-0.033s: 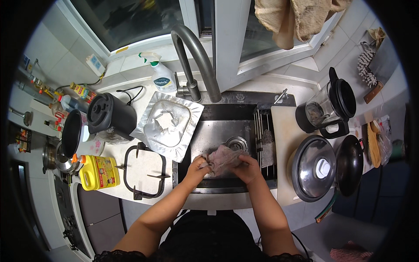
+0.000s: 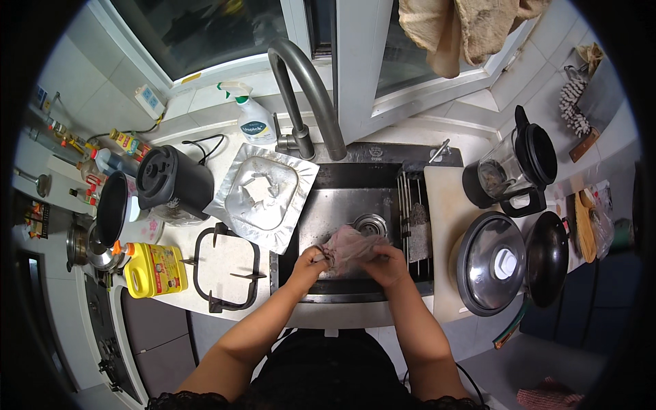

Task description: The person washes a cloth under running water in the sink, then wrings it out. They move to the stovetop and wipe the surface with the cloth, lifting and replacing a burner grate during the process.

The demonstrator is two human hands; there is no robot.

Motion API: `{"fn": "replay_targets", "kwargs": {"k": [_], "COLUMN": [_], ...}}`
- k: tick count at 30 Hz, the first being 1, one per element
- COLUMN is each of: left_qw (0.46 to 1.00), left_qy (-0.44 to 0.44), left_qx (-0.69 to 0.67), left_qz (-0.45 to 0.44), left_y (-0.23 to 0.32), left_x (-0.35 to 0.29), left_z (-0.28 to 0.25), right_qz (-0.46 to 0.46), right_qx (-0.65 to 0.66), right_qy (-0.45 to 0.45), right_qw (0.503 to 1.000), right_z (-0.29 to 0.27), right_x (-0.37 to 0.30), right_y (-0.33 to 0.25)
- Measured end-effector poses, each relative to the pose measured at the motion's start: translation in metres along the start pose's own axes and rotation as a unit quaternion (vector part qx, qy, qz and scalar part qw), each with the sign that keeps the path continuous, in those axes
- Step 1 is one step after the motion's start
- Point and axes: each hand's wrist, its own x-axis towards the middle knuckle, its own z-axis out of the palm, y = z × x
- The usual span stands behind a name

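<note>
We grip a rag (image 2: 348, 247) over the sink (image 2: 342, 198) with both hands: left hand (image 2: 307, 266) at its eight o'clock, right hand (image 2: 386, 265) at its four, fingers curled shut on it. The drain (image 2: 370, 225) sits at one o'clock.

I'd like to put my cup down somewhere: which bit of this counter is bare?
Little is. The pale cutting board is bare between the sink rack and the steel pot lid. Left of the steel sink, foil sheet, black wire trivet and yellow bottle crowd the counter. Both hands, left hand and right hand, wring a grey cloth over the basin.
</note>
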Motion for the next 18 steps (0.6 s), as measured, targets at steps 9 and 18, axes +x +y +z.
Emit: {"fn": "replay_targets", "kwargs": {"k": [9,18], "left_qw": [0.854,0.845], "left_qy": [-0.060,0.035], "left_qx": [-0.475,-0.502], "left_qz": [-0.203,-0.179], "left_y": [0.027,0.019], "left_x": [0.008,0.027], "left_z": [0.022,0.022], "right_qz": [0.070,-0.030], "right_qx": [-0.138,-0.251], "right_qy": [-0.122,0.181], "right_qw": [0.980,0.950], "right_z": [0.030,0.032], "right_x": [-0.006,0.010], "right_y": [0.027,0.054]}}
